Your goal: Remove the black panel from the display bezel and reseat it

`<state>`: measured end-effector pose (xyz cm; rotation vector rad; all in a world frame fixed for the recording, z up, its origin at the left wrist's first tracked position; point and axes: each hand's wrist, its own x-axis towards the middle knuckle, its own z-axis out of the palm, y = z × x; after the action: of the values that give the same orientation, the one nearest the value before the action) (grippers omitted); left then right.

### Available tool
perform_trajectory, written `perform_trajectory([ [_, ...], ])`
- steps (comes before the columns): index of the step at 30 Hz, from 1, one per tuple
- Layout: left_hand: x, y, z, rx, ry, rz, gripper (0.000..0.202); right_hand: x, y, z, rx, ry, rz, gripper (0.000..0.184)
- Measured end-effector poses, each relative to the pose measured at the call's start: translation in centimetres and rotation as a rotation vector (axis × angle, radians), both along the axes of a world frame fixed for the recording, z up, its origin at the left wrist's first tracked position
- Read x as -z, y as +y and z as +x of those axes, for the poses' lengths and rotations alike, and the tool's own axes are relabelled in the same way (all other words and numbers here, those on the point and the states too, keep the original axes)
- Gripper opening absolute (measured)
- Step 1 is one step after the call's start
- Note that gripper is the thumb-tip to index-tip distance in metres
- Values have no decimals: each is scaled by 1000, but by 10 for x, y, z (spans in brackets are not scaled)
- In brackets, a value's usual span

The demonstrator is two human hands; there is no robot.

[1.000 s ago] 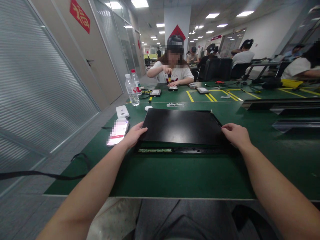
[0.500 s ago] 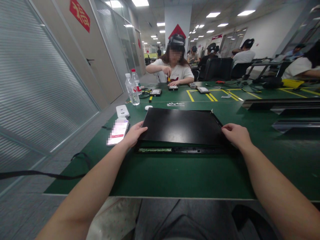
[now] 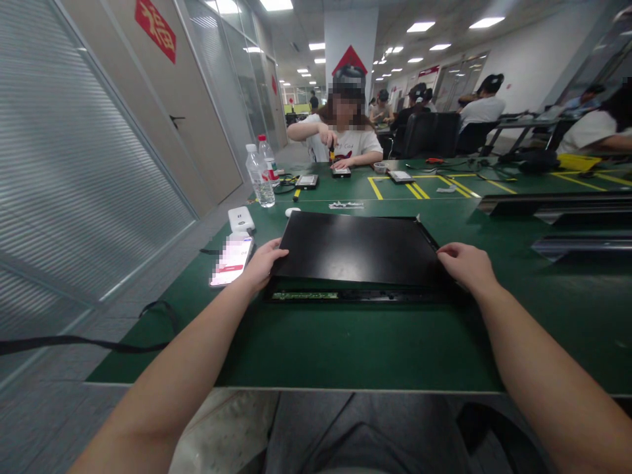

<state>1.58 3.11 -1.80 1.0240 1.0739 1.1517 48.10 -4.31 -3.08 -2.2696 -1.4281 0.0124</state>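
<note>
A black screen panel (image 3: 355,250) lies at a slant over a dark frame or housing (image 3: 390,295) on the green table. Along the housing's near edge shows a green circuit board strip (image 3: 306,295). My left hand (image 3: 264,262) grips the panel's left edge, thumb on top and fingers below. At the panel's right edge, my right hand (image 3: 464,260) is closed in a pinch. Its fingers partly hide the edge, and the undersides of both grips are out of sight.
Left of the panel are a phone (image 3: 232,261), a white power bank (image 3: 241,220) and two bottles (image 3: 261,178). Shiny strips (image 3: 582,249) lie at right. Opposite, a person (image 3: 348,135) holds a screwdriver (image 3: 332,154) on a hard drive (image 3: 341,172). The table's near edge (image 3: 355,391) is close to me.
The panel's left near corner has shifted slightly left, with my left hand on it. My right hand looks almost still. The view has tilted very slightly.
</note>
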Motion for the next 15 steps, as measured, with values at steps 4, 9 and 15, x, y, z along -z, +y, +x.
perform_trajectory([
  [4, -4, -2, 2, 4, 10, -13, 40, -2, -2, -3, 3, -23, -13, 31],
  [9, -5, -3, 2, 11, 22, -23, 45, -5, -3, -8, 18, -74, -33, 32],
  [15, -4, -2, 1, 5, 38, -26, 38, -8, -4, -10, 33, -73, -55, 32],
])
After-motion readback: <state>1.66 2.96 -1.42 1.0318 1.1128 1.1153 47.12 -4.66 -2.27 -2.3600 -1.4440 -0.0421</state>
